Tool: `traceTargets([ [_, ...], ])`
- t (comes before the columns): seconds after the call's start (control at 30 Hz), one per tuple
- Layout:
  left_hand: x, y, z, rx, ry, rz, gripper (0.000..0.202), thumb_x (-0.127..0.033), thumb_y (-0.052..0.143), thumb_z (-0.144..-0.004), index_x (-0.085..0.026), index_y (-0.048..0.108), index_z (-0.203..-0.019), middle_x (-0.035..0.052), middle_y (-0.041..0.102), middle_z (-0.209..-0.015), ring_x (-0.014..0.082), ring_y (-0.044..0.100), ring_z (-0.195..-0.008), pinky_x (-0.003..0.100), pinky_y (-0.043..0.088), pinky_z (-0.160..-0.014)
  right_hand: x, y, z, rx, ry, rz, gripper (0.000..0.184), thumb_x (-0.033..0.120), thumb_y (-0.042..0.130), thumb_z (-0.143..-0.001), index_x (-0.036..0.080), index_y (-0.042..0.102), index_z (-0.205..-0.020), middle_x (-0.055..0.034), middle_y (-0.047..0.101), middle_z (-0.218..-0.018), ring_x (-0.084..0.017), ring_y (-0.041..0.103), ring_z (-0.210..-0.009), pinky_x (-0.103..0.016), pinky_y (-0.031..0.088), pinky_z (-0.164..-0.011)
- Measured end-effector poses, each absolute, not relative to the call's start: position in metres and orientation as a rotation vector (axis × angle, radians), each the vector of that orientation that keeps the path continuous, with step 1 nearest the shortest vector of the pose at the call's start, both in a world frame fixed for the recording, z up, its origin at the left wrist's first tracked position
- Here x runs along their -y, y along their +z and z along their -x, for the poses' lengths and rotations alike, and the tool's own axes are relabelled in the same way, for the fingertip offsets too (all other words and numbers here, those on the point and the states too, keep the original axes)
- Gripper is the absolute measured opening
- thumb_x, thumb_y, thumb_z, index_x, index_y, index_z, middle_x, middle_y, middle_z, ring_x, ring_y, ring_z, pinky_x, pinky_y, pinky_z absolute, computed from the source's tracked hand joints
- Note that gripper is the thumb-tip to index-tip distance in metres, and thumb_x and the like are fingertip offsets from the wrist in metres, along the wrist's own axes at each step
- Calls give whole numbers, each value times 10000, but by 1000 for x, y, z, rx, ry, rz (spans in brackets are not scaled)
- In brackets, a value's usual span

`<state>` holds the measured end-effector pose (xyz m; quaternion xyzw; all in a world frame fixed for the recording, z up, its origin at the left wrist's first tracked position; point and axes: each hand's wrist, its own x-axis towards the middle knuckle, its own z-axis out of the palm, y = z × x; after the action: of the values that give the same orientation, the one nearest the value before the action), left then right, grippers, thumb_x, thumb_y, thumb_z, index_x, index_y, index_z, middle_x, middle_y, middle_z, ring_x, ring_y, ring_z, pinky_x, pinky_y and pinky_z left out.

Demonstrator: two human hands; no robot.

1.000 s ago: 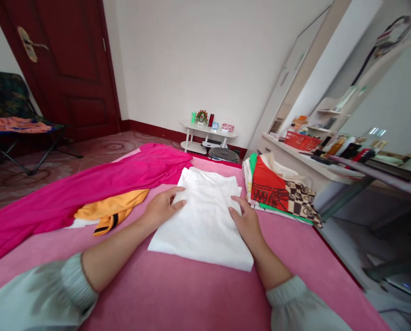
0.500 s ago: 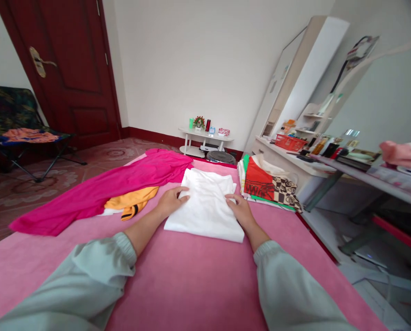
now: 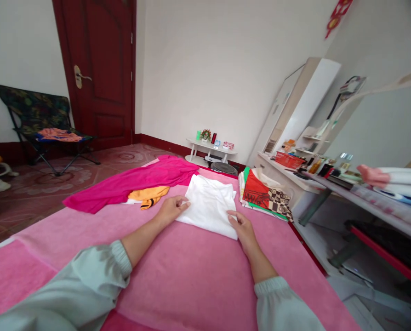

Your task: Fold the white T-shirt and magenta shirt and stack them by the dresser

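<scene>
The white cloth (image 3: 208, 208) is touched at 2 sides by left hand (image 3: 173, 209) and right hand (image 3: 243, 227); whether pinched cannot be told. Creases could be caused by uneven pulling.

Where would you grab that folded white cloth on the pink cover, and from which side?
I'd take the white cloth by its left and right edges, coming from both sides, reaching slightly underneath. It lies flat and folded on the pink cover, so supporting both edges should help keep the fold together. The left hand and right hand are at those edges.
</scene>
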<state>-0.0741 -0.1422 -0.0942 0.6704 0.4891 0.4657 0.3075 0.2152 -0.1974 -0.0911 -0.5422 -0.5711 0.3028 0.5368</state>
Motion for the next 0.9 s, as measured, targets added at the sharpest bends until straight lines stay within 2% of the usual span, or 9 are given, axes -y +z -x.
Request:
traceTargets([
  [0.1, 145, -93, 73, -1259, 1147, -1935, 455, -501, 579, -759, -168, 691, -1048, 6, 650, -701, 156, 545, -614, 237, 384, -563, 197, -90, -217, 1453, 737, 1289, 391, 472, 665, -719, 184, 713, -979, -68, 716, -948, -242, 627, -836, -304, 466, -658],
  [0.23, 145, -94, 72, -1237, 1123, -1977, 416, -404, 595, -751, -183, 682, -1093, 31, 702, -885, 167, 583, -692, 246, 424, -626, 196, -93, -219, 1467, 697, 1292, 375, 464, 630, -755, 176, 706, -984, -77, 713, -978, -248, 631, -864, -321, 477, -685],
  [0.37, 143, -97, 69, -1248, 1124, -1936, 438, -336, 617, -718, -175, 671, -1121, 21, 702, -853, 167, 585, -664, 255, 436, -611, 194, -95, -219, 1474, 669, 1283, 391, 413, 664, -723, 168, 689, -1027, -83, 711, -993, -255, 635, -872, -340, 490, -700],
  [0.5, 143, -95, 65, -1127, 1185, -1849, 394, -326, 632, -720, -169, 685, -1077, 45, 708, -980, 199, 629, -830, 280, 474, -732, 196, -92, -216, 1452, 660, 1243, 385, 366, 684, -685, 178, 691, -1021, -78, 709, -1005, -255, 638, -883, -351, 498, -724],
  [0.6, 148, -89, 63, -974, 1244, -1816, 337, -334, 605, -758, -151, 687, -1028, 74, 696, -1049, 210, 627, -925, 291, 467, -812, 199, -87, -213, 1426, 649, 1232, 340, 357, 661, -693, 183, 703, -981, -66, 719, -920, -249, 640, -826, -337, 497, -678],
  [0.77, 160, -75, 61, -906, 1255, -1841, 261, -308, 551, -784, -149, 687, -941, 68, 690, -994, 198, 614, -924, 279, 453, -824, 203, -83, -210, 1374, 620, 1235, 261, 330, 602, -706, 176, 711, -886, -34, 700, -764, -214, 610, -706, -286, 450, -591],
  [0.9, 166, -70, 62, -980, 1200, -1874, 238, -230, 500, -743, -152, 694, -856, 33, 680, -863, 163, 590, -758, 242, 436, -679, 205, -81, -209, 1364, 589, 1239, 197, 299, 565, -695, 178, 691, -786, -11, 676, -715, -175, 555, -611, -258, 396, -541],
])
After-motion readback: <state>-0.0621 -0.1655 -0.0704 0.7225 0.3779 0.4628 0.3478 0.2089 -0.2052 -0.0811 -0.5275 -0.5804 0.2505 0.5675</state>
